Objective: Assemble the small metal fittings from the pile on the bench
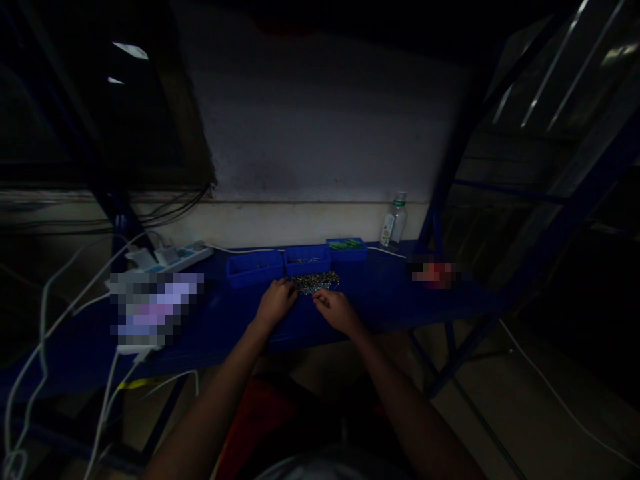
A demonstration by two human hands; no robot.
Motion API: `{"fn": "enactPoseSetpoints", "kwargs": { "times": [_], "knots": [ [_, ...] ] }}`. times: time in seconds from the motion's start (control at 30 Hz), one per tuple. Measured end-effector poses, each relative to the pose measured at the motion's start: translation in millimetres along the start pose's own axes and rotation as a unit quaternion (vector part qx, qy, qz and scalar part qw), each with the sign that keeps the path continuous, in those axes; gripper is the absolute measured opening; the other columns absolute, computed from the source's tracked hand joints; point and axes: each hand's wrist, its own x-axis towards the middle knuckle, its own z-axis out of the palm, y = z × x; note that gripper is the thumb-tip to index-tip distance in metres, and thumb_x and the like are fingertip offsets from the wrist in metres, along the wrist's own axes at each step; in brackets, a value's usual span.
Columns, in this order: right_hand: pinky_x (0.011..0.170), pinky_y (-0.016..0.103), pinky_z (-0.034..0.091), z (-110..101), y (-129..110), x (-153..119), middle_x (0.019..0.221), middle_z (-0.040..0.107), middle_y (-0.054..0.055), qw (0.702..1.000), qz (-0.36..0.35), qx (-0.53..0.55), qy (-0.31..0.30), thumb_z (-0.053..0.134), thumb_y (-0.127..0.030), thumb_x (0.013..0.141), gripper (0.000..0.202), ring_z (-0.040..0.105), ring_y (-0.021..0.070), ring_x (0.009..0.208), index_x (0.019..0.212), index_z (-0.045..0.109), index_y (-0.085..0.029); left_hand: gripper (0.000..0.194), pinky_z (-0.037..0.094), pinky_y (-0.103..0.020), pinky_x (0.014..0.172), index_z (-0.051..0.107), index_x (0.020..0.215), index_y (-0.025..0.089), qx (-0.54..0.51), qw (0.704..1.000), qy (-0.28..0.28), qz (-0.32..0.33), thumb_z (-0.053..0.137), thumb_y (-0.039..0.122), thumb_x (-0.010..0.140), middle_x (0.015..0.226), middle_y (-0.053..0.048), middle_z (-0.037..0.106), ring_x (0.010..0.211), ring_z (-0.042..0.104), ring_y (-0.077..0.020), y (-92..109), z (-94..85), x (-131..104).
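Note:
A pile of small metal pieces lies on the blue table. At the pile's left edge is my left hand, its fingers bent and pressed together; anything in them is too small to make out. My right hand is at the front right of the pile with its fingertips pinched, and what they hold is hidden. Just behind the pile a blue tray has some small pieces in it. Another blue tray stands to its left with a few small pieces inside.
A blue box of green items stands behind, near a clear bottle. On the left are a power strip, white cables and a blurred-out object. A blurred reddish object lies at the right.

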Motion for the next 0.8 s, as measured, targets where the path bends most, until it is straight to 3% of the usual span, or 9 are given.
{"fn": "enactPoseSetpoints", "kwargs": {
  "times": [0.13,0.33,0.8],
  "knots": [
    [0.061,0.019,0.04,0.7,0.7,-0.1,0.071,0.063,0.0,1.0,-0.007,0.0,0.001,0.047,-0.023,0.083,0.014,0.058,0.0116,0.065,0.088,0.06,-0.021,0.021,0.039,-0.03,0.077,0.061,0.086,0.018,0.004,1.0,0.0,-0.005,0.042,0.027,0.085,0.09,-0.008,0.059,0.09,0.052,-0.0216,2.2,-1.3,-2.9],
    [0.061,0.018,0.04,0.8,1.0,-0.2,0.073,0.064,0.0,1.0,-0.01,-0.006,-0.001,0.047,-0.022,0.084,0.015,0.058,0.0115,0.066,0.088,0.061,-0.02,0.023,0.04,-0.03,0.075,0.058,0.1,0.018,0.013,1.0,0.007,0.005,0.043,0.026,0.085,0.095,-0.008,0.059,0.09,0.052,-0.0221,2.5,-0.1,-4.0],
    [0.06,0.018,0.04,-0.1,-0.9,-0.1,0.072,0.065,0.0,1.0,-0.006,-0.003,0.001,0.048,-0.02,0.082,0.014,0.059,0.0116,0.065,0.085,0.062,-0.021,0.019,0.04,-0.03,0.075,0.06,0.082,0.018,-0.018,1.0,0.016,0.004,0.043,0.026,0.085,0.087,-0.008,0.062,0.085,0.054,-0.0214,-0.5,2.2,-2.5]
  ]
}}
